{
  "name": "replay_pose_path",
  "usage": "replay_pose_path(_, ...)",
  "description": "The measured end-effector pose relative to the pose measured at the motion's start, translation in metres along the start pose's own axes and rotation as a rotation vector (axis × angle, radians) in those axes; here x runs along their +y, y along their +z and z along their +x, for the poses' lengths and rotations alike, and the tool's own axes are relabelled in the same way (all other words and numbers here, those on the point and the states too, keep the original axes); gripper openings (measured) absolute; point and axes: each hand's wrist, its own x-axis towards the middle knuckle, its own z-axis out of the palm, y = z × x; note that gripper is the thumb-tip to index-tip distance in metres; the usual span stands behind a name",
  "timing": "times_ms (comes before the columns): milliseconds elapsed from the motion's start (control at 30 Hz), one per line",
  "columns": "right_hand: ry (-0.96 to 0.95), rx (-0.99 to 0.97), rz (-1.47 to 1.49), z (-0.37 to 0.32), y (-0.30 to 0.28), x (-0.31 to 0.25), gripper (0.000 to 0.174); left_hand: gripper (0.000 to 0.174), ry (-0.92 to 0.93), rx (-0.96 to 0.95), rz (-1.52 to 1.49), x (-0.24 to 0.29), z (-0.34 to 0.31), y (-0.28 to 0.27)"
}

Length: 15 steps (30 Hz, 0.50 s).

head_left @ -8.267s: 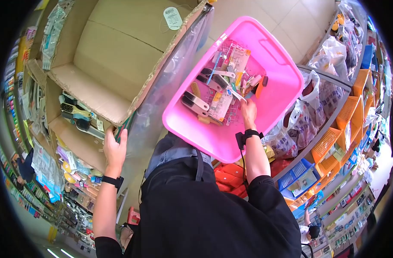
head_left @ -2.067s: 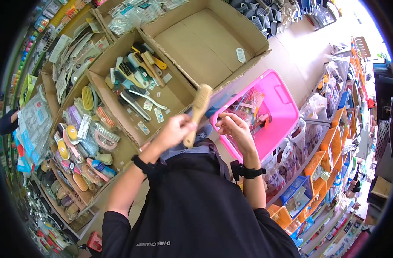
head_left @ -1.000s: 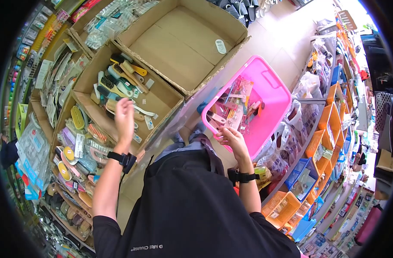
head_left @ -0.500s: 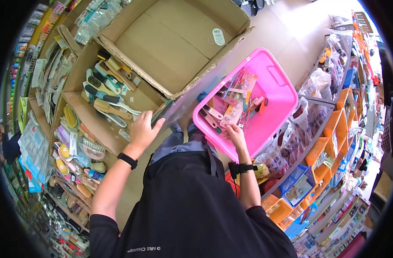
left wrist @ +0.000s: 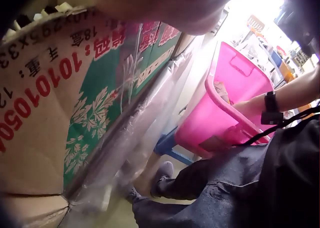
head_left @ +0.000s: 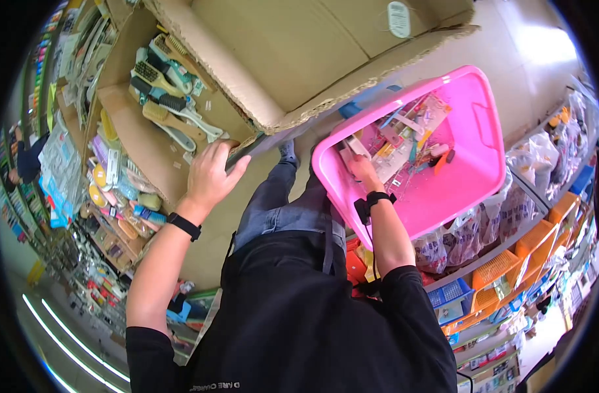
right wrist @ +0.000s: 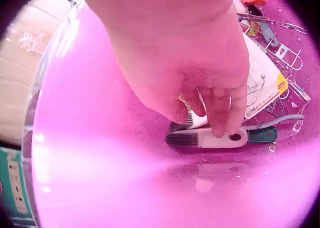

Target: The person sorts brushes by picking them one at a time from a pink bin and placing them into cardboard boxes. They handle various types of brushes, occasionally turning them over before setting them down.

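My left hand point(head_left: 211, 173) rests its fingers on the edge of a cardboard box point(head_left: 172, 154) holding several hairbrushes point(head_left: 162, 101), thumb spread out. In the left wrist view it is a blur over the box's printed side point(left wrist: 100, 98). My right hand point(head_left: 365, 171) reaches down inside a pink tub point(head_left: 473, 147). There, in the right wrist view, its bent fingers hold a small brush point(right wrist: 210, 140) with a white handle and dark bristles. A second white brush point(right wrist: 197, 120) lies partly hidden behind the fingers. Wire hooks and a white packaged card point(right wrist: 267, 83) lie beside them.
A larger cardboard box point(head_left: 299, 46) with a white tag point(head_left: 398, 19) stands at the top. Packaged brushes point(head_left: 116, 177) lie at the left. Bagged goods point(head_left: 470, 232) and orange baskets point(head_left: 496, 268) line the right side, and a blue stand point(left wrist: 170, 145) is under the tub.
Earlier my left hand held up a wooden brush, then went over the box; that brush now lies inside. My right hand has gone deeper into the tub at its left side.
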Motion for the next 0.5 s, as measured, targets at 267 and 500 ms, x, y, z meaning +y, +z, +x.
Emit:
replay_pose_path(267,0.08,0.106,-0.195,-0.001,0.019,-0.009,0.045,0.026,-0.002,0.029,0.023,-0.001,0.002,0.004)
replay_pose_path(500,0.092,0.027,-0.307,-0.004,0.007,-0.022,0.039,0.025,-0.024,0.029,0.023,0.003,0.003,0.003)
